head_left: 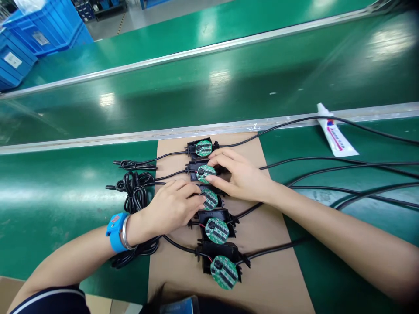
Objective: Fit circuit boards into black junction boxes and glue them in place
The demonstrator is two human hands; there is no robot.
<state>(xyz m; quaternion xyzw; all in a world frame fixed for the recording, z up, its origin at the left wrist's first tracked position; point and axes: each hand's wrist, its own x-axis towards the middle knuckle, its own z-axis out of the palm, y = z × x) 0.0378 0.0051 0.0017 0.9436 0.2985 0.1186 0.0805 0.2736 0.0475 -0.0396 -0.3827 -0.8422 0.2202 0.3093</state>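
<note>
Several round green circuit boards lie in a column on open black plastic housings, each housing with black cables at its ends. My right hand point(237, 174) curls from the right over the second circuit board point(205, 173) from the back, thumb and fingertips gripping its right edge. From the left, my left hand point(175, 205) has its fingers bent together on the left edge of the third circuit board point(210, 199), partly covering it and its housing. Farther back is another board point(203, 148); closer to me are a fourth board point(217, 230) and the nearest board point(224, 272).
Brown cardboard point(262, 279) lies under the housings on the green bench. Coiled black cables point(135, 192) lie left, and long cables point(327, 163) run off right. A white tube point(337, 137) rests at the back right. Blue crates point(49, 30) stand far left, past a metal rail point(131, 138).
</note>
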